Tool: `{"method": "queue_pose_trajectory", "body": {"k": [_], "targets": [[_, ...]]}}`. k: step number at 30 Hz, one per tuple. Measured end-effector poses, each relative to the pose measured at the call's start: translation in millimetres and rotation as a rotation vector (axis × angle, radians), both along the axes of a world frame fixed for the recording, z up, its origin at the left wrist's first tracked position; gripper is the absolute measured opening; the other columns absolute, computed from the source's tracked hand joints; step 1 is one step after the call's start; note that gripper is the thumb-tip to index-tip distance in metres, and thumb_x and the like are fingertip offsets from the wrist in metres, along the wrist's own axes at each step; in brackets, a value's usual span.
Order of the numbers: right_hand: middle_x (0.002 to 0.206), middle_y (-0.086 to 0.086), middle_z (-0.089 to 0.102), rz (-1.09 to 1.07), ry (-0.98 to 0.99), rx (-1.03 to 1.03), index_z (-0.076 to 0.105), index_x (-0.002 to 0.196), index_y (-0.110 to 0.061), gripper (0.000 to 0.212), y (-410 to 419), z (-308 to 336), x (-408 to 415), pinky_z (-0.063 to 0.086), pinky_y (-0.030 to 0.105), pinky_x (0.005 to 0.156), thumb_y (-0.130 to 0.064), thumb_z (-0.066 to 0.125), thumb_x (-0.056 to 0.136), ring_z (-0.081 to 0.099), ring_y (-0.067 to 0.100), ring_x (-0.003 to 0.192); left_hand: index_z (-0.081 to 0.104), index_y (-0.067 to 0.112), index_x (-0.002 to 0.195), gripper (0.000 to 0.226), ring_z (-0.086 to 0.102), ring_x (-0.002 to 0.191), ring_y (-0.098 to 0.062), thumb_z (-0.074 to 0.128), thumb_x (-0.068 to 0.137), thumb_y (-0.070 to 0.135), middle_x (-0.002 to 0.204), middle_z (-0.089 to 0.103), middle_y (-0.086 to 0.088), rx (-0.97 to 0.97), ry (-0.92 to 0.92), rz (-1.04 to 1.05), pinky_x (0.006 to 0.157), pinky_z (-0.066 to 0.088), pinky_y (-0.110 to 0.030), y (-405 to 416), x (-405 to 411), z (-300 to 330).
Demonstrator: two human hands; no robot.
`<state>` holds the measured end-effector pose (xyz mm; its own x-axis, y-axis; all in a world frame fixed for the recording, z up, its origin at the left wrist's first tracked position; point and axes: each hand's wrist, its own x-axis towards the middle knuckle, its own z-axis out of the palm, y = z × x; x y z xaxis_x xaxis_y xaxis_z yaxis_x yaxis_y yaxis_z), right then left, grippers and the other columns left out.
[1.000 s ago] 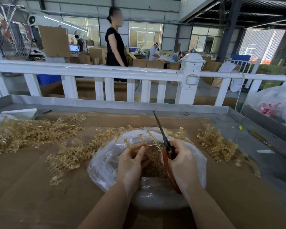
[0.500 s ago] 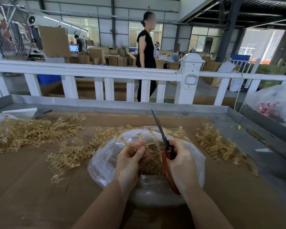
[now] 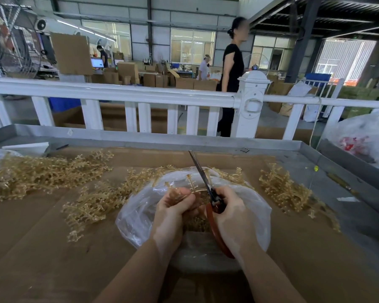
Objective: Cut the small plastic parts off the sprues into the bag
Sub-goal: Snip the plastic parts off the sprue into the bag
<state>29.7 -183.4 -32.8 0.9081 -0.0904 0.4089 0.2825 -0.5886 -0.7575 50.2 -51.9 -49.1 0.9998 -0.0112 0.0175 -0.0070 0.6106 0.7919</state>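
Note:
A clear plastic bag [image 3: 140, 213] lies open on the cardboard-covered table [image 3: 42, 248], with cut tan parts [image 3: 195, 221] heaped inside. Over the bag my left hand [image 3: 173, 213] grips a tan sprue [image 3: 192, 184] whose branches stick up past my fingers. My right hand [image 3: 234, 215] holds red-handled scissors [image 3: 202, 173], blades pointing up and away, just right of the sprue. Loose sprues lie in a pile at far left [image 3: 37, 173], a pile left of the bag [image 3: 96, 200] and a pile at right [image 3: 282, 191].
A metal rim [image 3: 162, 141] edges the table at the back and right, with a white railing [image 3: 118, 92] behind it. A filled plastic bag [image 3: 368, 136] sits at far right. A person in black [image 3: 232, 71] walks beyond the railing. A white block [image 3: 29, 147] lies back left.
My left hand has curled tighter round the sprue and turned it a little. The scissors have barely moved. The person behind the railing has walked to the right.

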Motion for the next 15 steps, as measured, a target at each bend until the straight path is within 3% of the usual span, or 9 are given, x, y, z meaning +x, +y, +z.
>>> {"method": "queue_pose_trajectory", "body": {"k": [4,9,15], "targets": [[0.082,-0.01,0.067,-0.027,-0.028,-0.032,0.061,0.104,-0.023,0.02,1,0,0,0.051,0.026,0.077,-0.02,0.068,0.085,0.064,0.007,0.085,0.062,0.005,0.092,0.041,0.07,0.07,-0.028,0.069,0.055,-0.01,0.081,0.071,-0.016,0.023,0.011,-0.009,0.061,0.059,-0.039,0,-1,1],[0.079,-0.018,0.061,-0.033,-0.081,-0.125,0.059,0.104,-0.028,0.025,0,-4,-1,0.047,0.011,0.07,-0.028,0.072,0.083,0.061,-0.001,0.081,0.059,0.003,0.092,0.044,0.071,0.068,-0.021,0.062,0.054,-0.019,0.077,0.069,-0.015,-0.169,0.049,0.045,0.058,0.058,-0.03,0,3,2],[0.082,-0.011,0.063,-0.003,-0.108,-0.285,0.056,0.095,-0.03,0.027,-2,-12,-3,0.045,0.018,0.07,-0.038,0.073,0.077,0.057,0.004,0.081,0.058,0.001,0.095,0.032,0.07,0.067,-0.021,0.046,0.079,-0.024,0.078,0.068,-0.014,-0.285,0.127,0.09,0.066,0.059,-0.03,4,8,1]]}}
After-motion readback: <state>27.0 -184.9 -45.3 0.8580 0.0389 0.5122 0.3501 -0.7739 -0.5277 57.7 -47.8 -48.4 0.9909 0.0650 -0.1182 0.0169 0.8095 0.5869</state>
